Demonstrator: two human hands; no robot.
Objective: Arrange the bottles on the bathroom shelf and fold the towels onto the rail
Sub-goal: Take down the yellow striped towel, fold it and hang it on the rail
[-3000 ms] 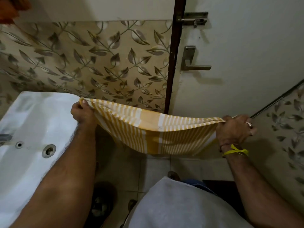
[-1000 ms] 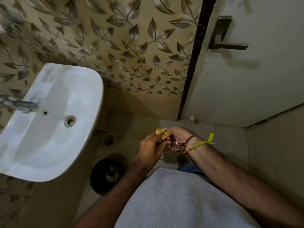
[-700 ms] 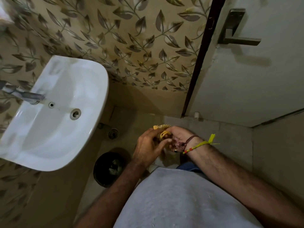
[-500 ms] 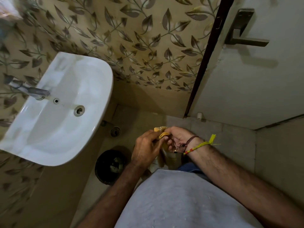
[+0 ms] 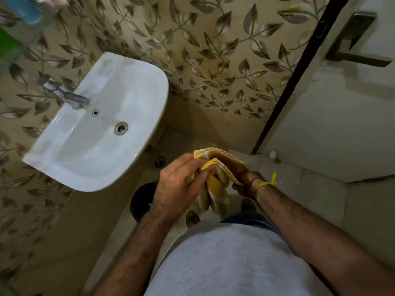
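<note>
A yellow and white striped towel (image 5: 215,184) hangs folded and bunched in front of my body, above the floor. My left hand (image 5: 179,184) pinches its folded edge from the left. My right hand (image 5: 245,184), with a yellow thread at the wrist, grips the towel from the right and is partly hidden under the cloth. A blue bottle (image 5: 25,9) and a green bottle (image 5: 8,45) show blurred at the top left corner. No rail is in view.
A white washbasin (image 5: 102,129) with a metal tap (image 5: 68,97) juts from the leaf-patterned wall on the left. A black bin (image 5: 142,199) stands under it by a floor drain (image 5: 160,161). A white door with a lever handle (image 5: 352,43) is at right.
The towel, stretched wide between both hands three seconds ago, is now folded into a small bundle held close. My view swung down and left toward the basin, and the towel's fold has lifted and spread slightly.
</note>
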